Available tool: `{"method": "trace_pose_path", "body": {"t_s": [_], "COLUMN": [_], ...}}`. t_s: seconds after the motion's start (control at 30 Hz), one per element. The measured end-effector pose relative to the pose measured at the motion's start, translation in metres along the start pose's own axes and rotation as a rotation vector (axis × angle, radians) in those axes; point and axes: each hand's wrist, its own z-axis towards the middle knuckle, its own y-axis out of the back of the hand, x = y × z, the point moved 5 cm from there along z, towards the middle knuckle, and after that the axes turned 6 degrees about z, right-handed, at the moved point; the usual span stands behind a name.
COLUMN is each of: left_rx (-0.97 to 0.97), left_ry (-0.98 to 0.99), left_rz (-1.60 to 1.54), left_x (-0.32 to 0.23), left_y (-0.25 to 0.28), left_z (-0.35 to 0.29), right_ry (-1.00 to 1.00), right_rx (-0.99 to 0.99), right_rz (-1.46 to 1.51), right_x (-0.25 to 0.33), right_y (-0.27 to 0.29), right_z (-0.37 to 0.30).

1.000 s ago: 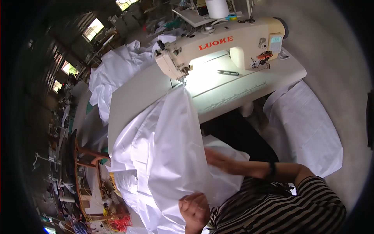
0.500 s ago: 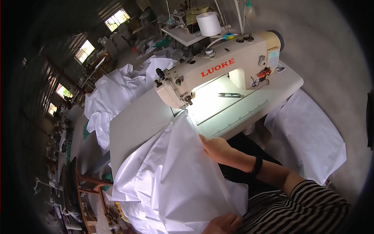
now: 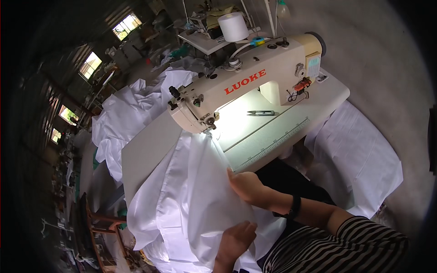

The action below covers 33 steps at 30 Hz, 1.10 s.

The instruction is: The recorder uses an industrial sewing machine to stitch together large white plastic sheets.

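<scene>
A length of white fabric (image 3: pixel 182 204) drapes off the sewing machine's table toward me, its upper end under the needle area of the cream sewing machine (image 3: pixel 246 79). My right hand (image 3: pixel 248 186) pinches the right edge of the fabric just below the machine bed, a dark band on its wrist. Lower down, my left hand (image 3: pixel 236 239) has its fingers curled closed at the same edge of the fabric; its fingertips are partly hidden. Thread snips (image 3: pixel 261 113) lie on the lit bed under the machine arm, away from both hands.
White fabric is heaped (image 3: pixel 132 107) beyond the table's left side. More white cloth (image 3: pixel 359 159) hangs at the right. A white thread cone (image 3: pixel 233 27) stands behind the machine, and a wooden frame (image 3: pixel 107 223) is at the lower left. A printed ruler (image 3: pixel 275 141) runs along the table's front edge.
My left hand has come up from the bottom edge along the fabric. The right hand stays pinched on the fabric's edge. The whole view has shifted slightly.
</scene>
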Motion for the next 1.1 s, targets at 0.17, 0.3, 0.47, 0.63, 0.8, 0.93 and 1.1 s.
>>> {"method": "trace_pose_path", "body": {"t_s": [0.17,0.3,0.47,0.63,0.8,0.93,1.1], "left_rx": [-0.074,-0.132,-0.194,-0.188,-0.588,-0.556,-0.416], "left_ry": [0.032,0.017,0.041,0.286,0.331,0.82,1.069], "left_rz": [0.135,0.235,0.227,0.247,0.191,-0.534,-0.715], "left_x": [0.034,0.055,0.09,0.115,0.063,0.043,0.046], "left_y": [0.004,0.006,0.001,-0.012,0.015,-0.041,-0.123], "left_z": [0.027,0.049,0.068,0.08,0.018,-0.083,-0.128], "right_ry": [0.036,-0.041,-0.208,-0.05,0.062,0.227,0.356], "right_rx": [-0.066,-0.037,-0.01,-0.034,-0.328,-0.016,0.181], "right_rz": [0.092,0.08,0.196,-0.111,0.421,0.663,0.382], "right_x": [-0.007,-0.015,-0.033,-0.038,-0.043,-0.028,-0.01], "right_y": [0.005,0.007,-0.007,0.0,0.061,0.062,0.018], "right_z": [0.024,0.057,0.095,0.114,0.01,-0.103,-0.141]}}
